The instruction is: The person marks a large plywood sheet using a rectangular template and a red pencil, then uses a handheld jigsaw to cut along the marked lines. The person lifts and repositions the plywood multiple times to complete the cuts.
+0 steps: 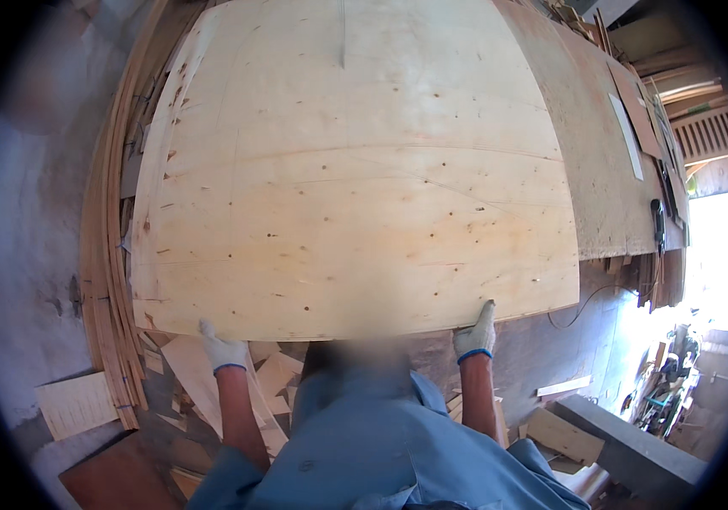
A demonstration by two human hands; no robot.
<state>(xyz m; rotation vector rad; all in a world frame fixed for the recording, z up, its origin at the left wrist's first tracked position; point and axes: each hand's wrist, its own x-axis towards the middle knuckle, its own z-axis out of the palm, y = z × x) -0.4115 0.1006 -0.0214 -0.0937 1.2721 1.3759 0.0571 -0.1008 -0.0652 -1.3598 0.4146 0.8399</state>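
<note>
A large pale plywood sheet (355, 195), dotted with small brown knots, fills the middle of the head view. My left hand (224, 348), in a white glove with a blue cuff, grips its near edge left of my body, thumb on top. On the right, my right hand (474, 334) wears a matching glove and holds the same edge, its thumb laid over the upper face. The fingers of both hands are hidden beneath the sheet. A blur covers part of the near edge between the hands.
Long wooden strips (102, 255) stand along the left wall. A worn board surface (606, 170) lies to the right, with a black-handled tool (658, 223) at its edge. Plywood offcuts (275, 378) litter the floor near my legs. A grey beam (636, 450) lies at lower right.
</note>
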